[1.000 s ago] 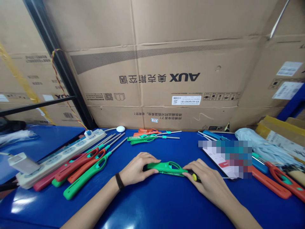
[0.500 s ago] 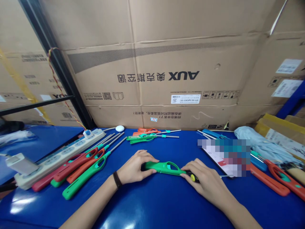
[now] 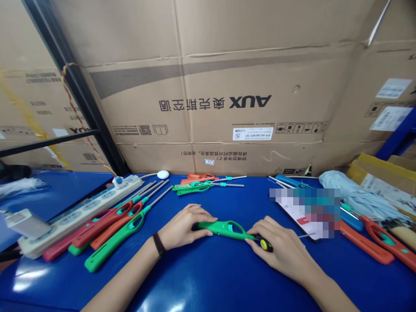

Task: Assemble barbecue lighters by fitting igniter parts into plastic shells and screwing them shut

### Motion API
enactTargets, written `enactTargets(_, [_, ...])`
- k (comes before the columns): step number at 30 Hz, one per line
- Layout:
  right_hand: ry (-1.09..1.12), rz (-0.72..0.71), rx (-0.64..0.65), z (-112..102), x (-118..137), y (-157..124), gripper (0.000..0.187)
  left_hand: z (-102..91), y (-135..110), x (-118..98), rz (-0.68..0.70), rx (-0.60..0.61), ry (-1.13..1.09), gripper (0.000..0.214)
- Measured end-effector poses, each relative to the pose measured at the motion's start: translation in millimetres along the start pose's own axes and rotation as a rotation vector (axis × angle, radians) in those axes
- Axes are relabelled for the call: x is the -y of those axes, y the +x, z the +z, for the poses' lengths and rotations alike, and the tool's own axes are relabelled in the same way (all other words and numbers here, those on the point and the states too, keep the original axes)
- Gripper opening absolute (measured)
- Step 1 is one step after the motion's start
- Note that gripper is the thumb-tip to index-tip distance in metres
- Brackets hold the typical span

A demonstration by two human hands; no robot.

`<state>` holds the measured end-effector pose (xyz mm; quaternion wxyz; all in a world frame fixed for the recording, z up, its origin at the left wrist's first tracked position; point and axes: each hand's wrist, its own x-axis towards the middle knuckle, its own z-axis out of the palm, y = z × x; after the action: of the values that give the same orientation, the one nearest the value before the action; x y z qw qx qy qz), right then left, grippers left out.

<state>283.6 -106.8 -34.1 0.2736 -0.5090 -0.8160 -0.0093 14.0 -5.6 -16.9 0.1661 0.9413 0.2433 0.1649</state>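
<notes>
A green long-nosed lighter [image 3: 224, 229] lies level just above or on the blue table, between my two hands. Around its handle end my left hand [image 3: 188, 225] is closed, thumb in front and fingers behind. My right hand [image 3: 276, 242] pinches the lighter's front end with thumb and fingertips. Tucked in that same hand is a screwdriver with a black and yellow handle [image 3: 265, 245]; its thin metal shaft sticks out past the hand to the right. The lighter's metal tube does not show; the right fingers cover the front end.
Red, orange and green lighters [image 3: 110, 242] lie at left beside a white power strip [image 3: 81, 216]. More lighters [image 3: 198, 184] lie at the back. A phone [image 3: 300, 216], partly blurred out, and orange lighters [image 3: 367, 242] are at right. Behind stands a large cardboard box [image 3: 201, 78].
</notes>
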Motion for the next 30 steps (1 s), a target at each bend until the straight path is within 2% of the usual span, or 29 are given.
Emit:
enactTargets(5, [-0.016,-0.068,-0.05,0.0,0.7,1.2,0.011,1.0,0.5,1.5,-0.003,-0.004,0.005,0.034])
enactTargets(9, [-0.024,-0.065,-0.067,-0.4,0.7,2.1,0.013,1.6,1.3,0.3,-0.003,-0.011,-0.002,0.034])
enactTargets(17, [0.001,0.022,0.031,-0.7,-2.9,0.7,0.008,2.6,0.4,-0.9,-0.001,-0.027,-0.028,0.035])
enactTargets(20, [-0.019,0.018,0.025,0.0,-4.2,1.6,0.007,3.9,0.2,-0.8,-0.001,-0.03,-0.029,0.034])
enactTargets(24, [-0.076,-0.003,-0.017,0.5,-5.2,2.4,0.011,4.6,-0.3,-2.3,0.014,-0.03,0.006,0.035])
enactTargets(30, [-0.09,0.026,0.005,-0.6,-5.0,1.0,0.011,8.2,-1.2,-7.4,0.072,-0.015,0.14,0.036])
